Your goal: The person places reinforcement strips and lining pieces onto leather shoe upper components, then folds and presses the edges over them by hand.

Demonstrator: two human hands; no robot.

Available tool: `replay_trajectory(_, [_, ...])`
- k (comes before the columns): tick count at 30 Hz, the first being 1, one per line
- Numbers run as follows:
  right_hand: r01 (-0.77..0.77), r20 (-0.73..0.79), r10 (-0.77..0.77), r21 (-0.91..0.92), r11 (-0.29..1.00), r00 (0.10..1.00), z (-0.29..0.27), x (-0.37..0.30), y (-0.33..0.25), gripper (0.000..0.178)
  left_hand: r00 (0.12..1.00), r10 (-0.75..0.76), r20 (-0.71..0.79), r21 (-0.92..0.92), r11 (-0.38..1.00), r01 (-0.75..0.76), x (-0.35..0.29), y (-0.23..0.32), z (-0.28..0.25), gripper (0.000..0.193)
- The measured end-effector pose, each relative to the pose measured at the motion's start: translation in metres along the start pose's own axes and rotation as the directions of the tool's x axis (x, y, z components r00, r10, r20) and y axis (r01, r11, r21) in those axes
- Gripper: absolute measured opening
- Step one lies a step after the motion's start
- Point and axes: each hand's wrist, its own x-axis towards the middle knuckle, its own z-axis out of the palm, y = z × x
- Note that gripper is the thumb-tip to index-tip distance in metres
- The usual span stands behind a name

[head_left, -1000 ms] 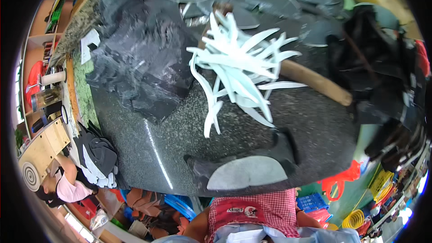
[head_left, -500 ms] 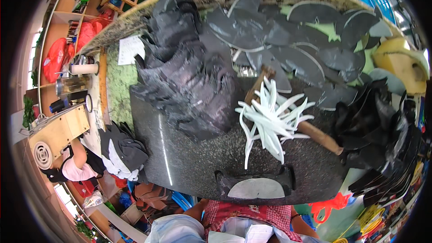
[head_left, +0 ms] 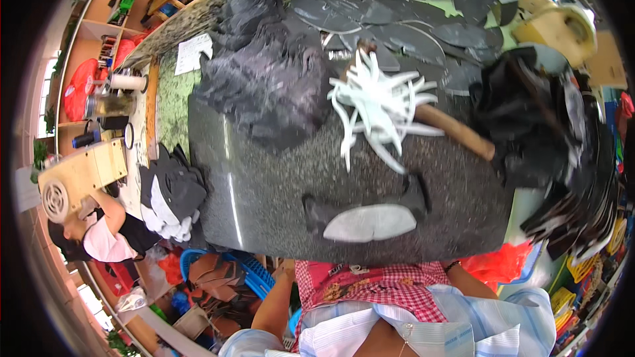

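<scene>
My left hand is down at the front edge of the dark stone slab, its fingers hidden. My right forearm, with a dark band at the wrist, runs to the same edge further right; that hand is out of sight. Nearest them on the slab lies a curved black piece with a pale grey half-moon panel. Behind it, a bunch of white strips lies over a hammer with a wooden handle. A big heap of black flexible pieces spreads to their left.
Dark half-round pieces cover the back of the table. Black sheets are piled at the right, near a yellow container. Stacked dark pieces sit left, by another person. A blue basket of brown pieces stands below.
My view has tilted, so the tabletop sits higher in the picture. More of both my forearms shows. The pieces on the slab appear to stay where they were.
</scene>
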Motion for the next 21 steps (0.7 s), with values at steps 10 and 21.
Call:
replay_trajectory(10, [0.316, 0.38, -0.199, -0.275, 0.908, 0.903, -0.07, -0.111, -0.21, 0.021, -0.121, 0.971, -0.205, 0.121, -0.097, -0.988, -0.132, 0.183, -0.064, 0.026])
replay_trajectory(21, [0.389, -0.059, -0.874, -0.88, 0.274, 0.483, -0.04, 0.081, -0.384, 0.011, -0.445, 0.867, 0.223, 0.454, -0.496, -0.74, -0.107, 0.268, 0.024, 0.009])
